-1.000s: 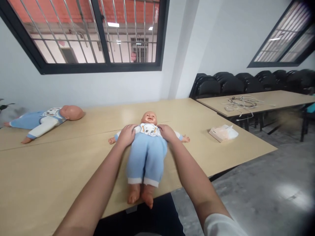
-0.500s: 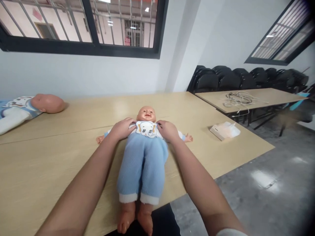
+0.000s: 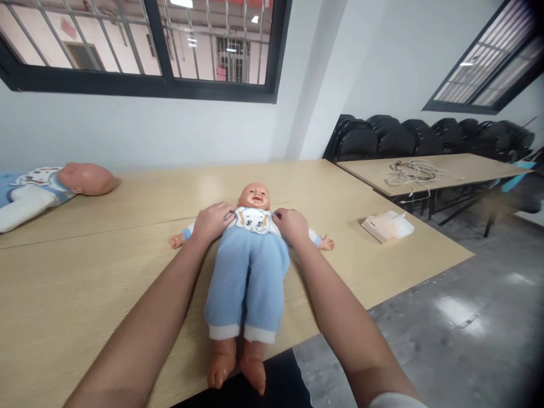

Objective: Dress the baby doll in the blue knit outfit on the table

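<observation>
While the doll (image 3: 249, 272) is laid face-up on the counter (image 3: 106, 294), feet (image 3: 222, 364) past the near edge, its bib (image 3: 254, 220) is flanked by the left hand (image 3: 215, 220) and right hand (image 3: 292, 224). Fingers (image 3: 226, 210) are curled at its upper corners; whether fabric is pinched can't be told.

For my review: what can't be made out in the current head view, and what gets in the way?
Head view: exact hold of the left hand and right hand on the near doll, hidden by the hands themselves.
Head view: that doll's upper arms, partly covered by the hands.
Head view: legs of the far doll, cut off by the left edge.
Head view: most ends of the tangled cables, too small.
</observation>
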